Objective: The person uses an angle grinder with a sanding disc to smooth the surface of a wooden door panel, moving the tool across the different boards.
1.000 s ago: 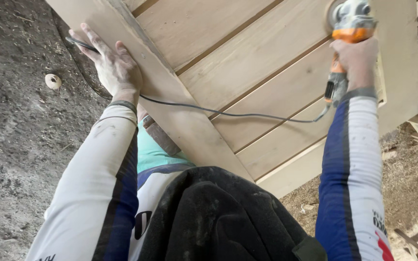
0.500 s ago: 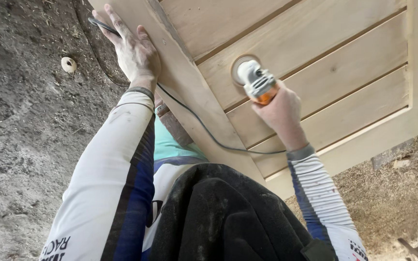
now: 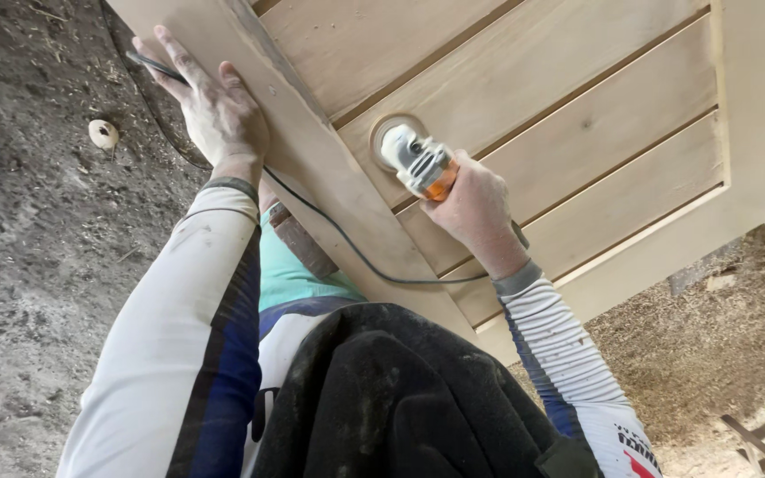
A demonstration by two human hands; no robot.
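Head view: right hand (image 3: 475, 212) grips sander (image 3: 418, 164) on wooden panel (image 3: 595, 115).

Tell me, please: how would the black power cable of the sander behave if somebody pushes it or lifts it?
The cable probably is floppy: it sags in a loose curve from the sander across the wooden door. It looks thin, so likely light. Pushed, it would probably slide on the smooth boards.

The wooden panel (image 3: 524, 97) is cut off by the top edge of the frame. The right hand (image 3: 475, 212) covers the body of the sander (image 3: 416, 162). The sanding disc is hidden face-down on the wood. The black cord (image 3: 347, 248) disappears under the left hand (image 3: 214, 111) in the upper left.
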